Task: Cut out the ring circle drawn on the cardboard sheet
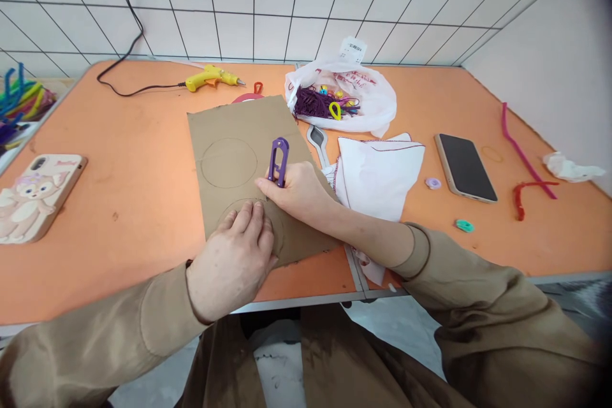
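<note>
A brown piece of cardboard (215,121) lies on the orange table, with one drawn circle (229,162) near its far end. A second circle closer to me is partly covered by my left hand (239,255), whose fingers lie flat on the cardboard. My right hand (301,194) is closed around a purple craft knife (278,162), held upright at the upper right of the nearer circle. The blade's tip is hidden by my fingers, which are close to those of the left hand.
A yellow glue gun (210,78) with a black cord lies at the back. Right of the cardboard are a plastic bag (377,102) of craft bits, scissors (318,140), white cloth (377,172) and a dark-screened phone (466,167). A phone in a cartoon case (41,197) lies left.
</note>
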`<state>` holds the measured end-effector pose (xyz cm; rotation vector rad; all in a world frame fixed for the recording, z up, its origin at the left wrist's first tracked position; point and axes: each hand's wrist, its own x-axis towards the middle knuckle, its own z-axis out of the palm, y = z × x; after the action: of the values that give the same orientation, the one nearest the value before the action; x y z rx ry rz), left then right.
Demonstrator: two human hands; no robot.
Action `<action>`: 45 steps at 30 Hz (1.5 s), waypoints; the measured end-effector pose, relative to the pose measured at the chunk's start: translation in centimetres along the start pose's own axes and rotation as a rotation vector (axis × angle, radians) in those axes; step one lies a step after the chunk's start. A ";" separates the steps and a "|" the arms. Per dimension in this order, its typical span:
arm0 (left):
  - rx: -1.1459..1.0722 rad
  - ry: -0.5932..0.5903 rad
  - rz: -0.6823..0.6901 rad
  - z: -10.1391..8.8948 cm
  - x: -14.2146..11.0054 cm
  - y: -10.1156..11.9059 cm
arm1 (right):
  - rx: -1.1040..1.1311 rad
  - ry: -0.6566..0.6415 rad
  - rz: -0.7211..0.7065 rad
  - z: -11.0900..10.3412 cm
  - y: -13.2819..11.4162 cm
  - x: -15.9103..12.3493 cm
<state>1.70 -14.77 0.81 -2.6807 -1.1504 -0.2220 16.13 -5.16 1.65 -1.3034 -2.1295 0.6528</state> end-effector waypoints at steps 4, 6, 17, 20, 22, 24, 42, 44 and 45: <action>-0.013 -0.008 0.001 -0.1 0.0 -0.1 | -0.142 -0.045 -0.018 0.1 -0.5 0.0; -0.020 -0.007 0.001 -0.2 0.1 0.0 | -0.214 -0.086 -0.045 0.4 -0.7 -0.1; -0.202 0.116 -0.037 -0.3 -0.4 -2.0 | -0.097 -0.064 0.013 0.0 -0.4 0.4; -0.273 0.243 -0.329 -0.5 -1.5 -4.1 | -0.033 -0.026 -0.022 -0.5 -0.5 0.2; -0.347 0.362 -0.553 -0.5 -2.4 -5.3 | 0.014 0.005 -0.050 -0.8 -0.7 0.0; -0.585 0.523 -0.707 -0.6 -3.1 -6.1 | 0.072 0.040 -0.071 -1.3 -0.9 -0.2; -1.359 0.273 -0.847 -0.8 -2.3 -3.5 | 0.451 0.021 0.137 0.1 1.3 0.6; -1.009 0.137 -0.424 -0.8 -2.8 -3.6 | 0.471 0.031 0.117 0.1 1.6 0.8; -0.828 0.068 -0.235 -0.9 -2.9 -3.6 | 0.473 0.043 0.096 0.1 1.6 0.8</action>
<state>-2.95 -14.57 1.51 -3.1366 -1.6193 -1.0193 16.73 -3.77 0.73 -1.1423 -1.7401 1.0799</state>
